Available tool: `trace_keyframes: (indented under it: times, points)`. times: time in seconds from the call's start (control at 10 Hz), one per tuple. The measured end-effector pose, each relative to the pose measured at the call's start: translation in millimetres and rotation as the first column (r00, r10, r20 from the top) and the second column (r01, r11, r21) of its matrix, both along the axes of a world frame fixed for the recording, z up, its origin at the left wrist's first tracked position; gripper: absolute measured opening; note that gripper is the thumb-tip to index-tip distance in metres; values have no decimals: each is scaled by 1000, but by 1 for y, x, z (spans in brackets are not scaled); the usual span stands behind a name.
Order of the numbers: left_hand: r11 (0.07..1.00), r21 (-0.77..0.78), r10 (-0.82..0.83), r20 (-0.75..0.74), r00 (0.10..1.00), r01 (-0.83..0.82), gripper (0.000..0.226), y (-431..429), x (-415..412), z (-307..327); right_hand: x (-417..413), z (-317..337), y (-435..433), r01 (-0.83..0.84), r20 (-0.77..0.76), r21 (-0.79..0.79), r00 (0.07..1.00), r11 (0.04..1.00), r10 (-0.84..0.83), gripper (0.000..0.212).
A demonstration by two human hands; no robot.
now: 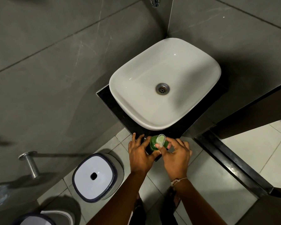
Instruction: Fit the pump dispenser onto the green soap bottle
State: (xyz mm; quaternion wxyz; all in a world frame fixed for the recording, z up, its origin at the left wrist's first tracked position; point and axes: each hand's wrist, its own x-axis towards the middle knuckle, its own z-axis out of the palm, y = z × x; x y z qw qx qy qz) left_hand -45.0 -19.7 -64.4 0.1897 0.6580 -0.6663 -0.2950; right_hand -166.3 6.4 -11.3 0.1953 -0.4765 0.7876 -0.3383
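The green soap bottle (pixel 152 143) stands on the near corner of the black counter (pixel 107 98), just in front of the white sink. My left hand (pixel 140 153) wraps its left side, fingers spread over the counter edge. The clear pump dispenser (pixel 161 139) sits on top of the bottle, its head seen from above. My right hand (pixel 176 155) pinches the dispenser between thumb and fingers. The bottle's lower part is hidden behind both hands.
A white basin (pixel 165 83) with a metal drain fills the counter. A tap (pixel 154 1) juts out above it. A white bin with a dark rim (pixel 95 177) stands on the tiled floor at left. A metal holder (pixel 31 164) sticks out from the grey wall.
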Motion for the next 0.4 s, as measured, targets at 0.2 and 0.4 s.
trace_keyframes:
  times: [0.2, 0.4]
  points:
    - [1000, 4, -2, 1, 1000, 2, 66, 1, 0, 0, -9, 0, 4, -77, 1, 33, 997, 997, 77, 33]
    - [997, 47, -59, 62, 996, 56, 86, 5, 2, 5, -13, 9, 6, -104, 72, 54, 992, 993, 100, 45]
